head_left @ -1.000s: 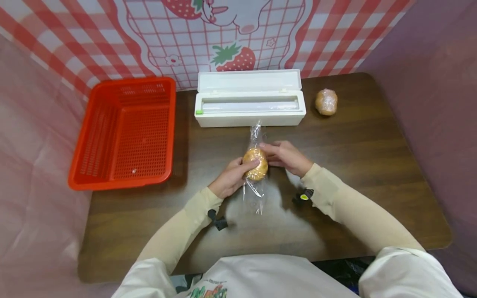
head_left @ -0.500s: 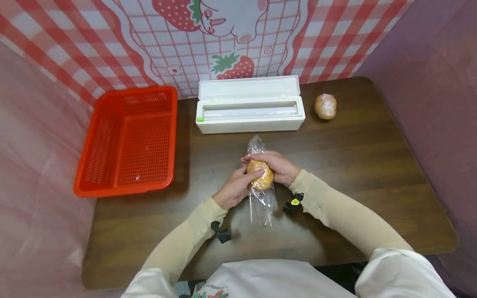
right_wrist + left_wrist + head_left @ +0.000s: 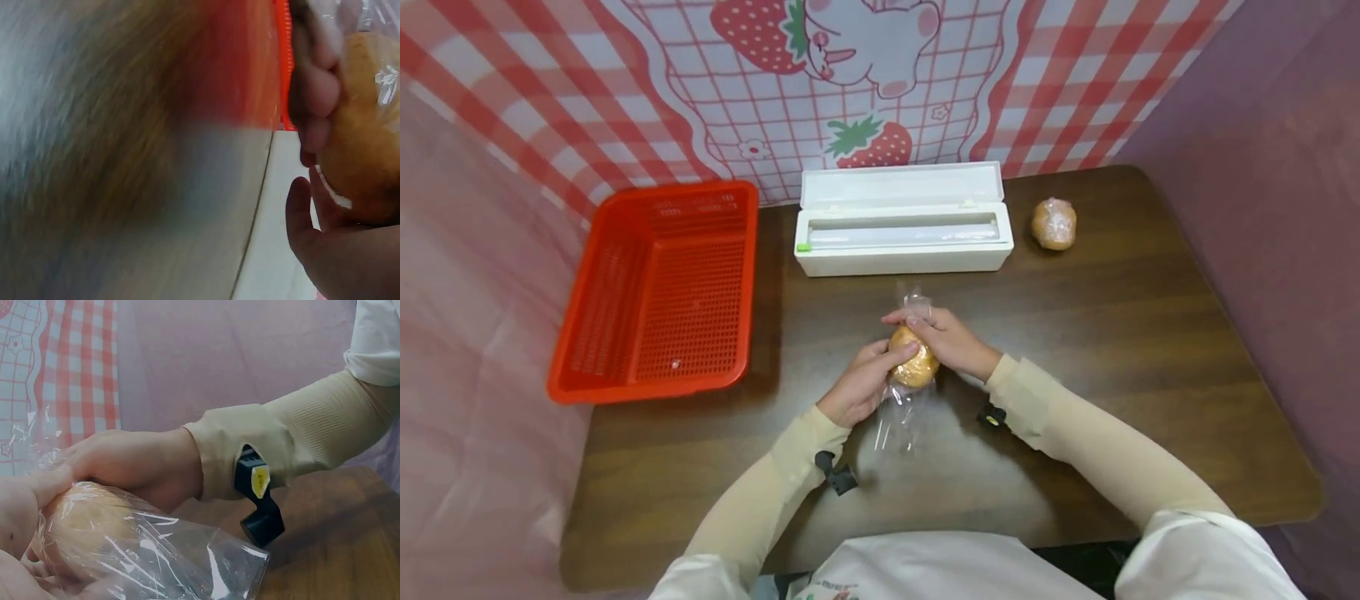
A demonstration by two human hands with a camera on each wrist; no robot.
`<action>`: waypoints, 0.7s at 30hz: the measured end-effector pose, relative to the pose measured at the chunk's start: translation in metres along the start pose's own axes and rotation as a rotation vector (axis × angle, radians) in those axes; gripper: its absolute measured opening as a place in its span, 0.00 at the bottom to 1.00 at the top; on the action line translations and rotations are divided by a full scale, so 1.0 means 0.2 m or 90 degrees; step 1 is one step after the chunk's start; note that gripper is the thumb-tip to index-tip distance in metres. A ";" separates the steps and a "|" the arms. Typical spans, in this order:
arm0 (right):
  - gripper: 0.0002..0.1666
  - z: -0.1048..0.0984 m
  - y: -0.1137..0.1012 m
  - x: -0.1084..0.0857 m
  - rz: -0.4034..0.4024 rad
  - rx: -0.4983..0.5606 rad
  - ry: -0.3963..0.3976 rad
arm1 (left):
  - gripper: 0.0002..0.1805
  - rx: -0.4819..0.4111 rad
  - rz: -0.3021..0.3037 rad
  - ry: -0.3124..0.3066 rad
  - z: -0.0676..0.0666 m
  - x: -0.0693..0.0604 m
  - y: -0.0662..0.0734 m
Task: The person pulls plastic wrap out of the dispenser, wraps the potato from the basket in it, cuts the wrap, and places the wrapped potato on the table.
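A round golden bun lies wrapped in clear plastic wrap, with loose film sticking out at its near and far ends. My left hand grips the bun from the left, thumb over the top. At the bun's far side my right hand pinches the plastic wrap, which bunches around its thumb and fingers. The left wrist view shows the near tail of film hanging free and the right hand against the bun. In the right wrist view, fingers sit under the bun.
Behind the hands stands a white wrap dispenser, lid up, with a film roll inside. A red plastic basket stands on the left. Another wrapped bun rests at the back right of the wooden table.
My right hand has moved from the bun's right side to its far end and gathered the film there. The far tail of film is now folded shorter. My left hand keeps its grip.
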State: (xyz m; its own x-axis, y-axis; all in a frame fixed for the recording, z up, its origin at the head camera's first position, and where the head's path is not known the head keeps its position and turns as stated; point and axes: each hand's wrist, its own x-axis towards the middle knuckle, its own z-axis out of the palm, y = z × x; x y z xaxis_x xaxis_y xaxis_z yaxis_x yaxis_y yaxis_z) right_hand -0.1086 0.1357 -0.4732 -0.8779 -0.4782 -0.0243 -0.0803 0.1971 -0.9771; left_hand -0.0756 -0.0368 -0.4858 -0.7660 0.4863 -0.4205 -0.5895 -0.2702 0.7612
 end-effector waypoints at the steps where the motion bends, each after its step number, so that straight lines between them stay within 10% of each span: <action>1: 0.20 -0.01 0.00 -0.01 -0.020 -0.015 -0.005 | 0.23 -0.002 0.002 -0.007 0.00 0.00 0.01; 15: 0.28 -0.10 0.03 -0.09 -0.318 -0.328 -0.083 | 0.28 -0.088 -0.004 -0.093 -0.01 -0.03 0.04; 21: 0.58 -0.13 -0.01 -0.11 -0.341 -0.476 -0.166 | 0.27 -0.105 0.012 -0.062 -0.03 -0.04 0.05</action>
State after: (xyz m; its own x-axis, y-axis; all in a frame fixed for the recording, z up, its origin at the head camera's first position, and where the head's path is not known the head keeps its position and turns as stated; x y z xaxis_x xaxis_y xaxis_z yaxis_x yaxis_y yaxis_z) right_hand -0.1012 0.1690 -0.4652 -0.5119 -0.8212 0.2522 -0.8007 0.3497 -0.4864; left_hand -0.0766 -0.0489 -0.4782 -0.7535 0.5557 -0.3513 -0.6155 -0.4085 0.6740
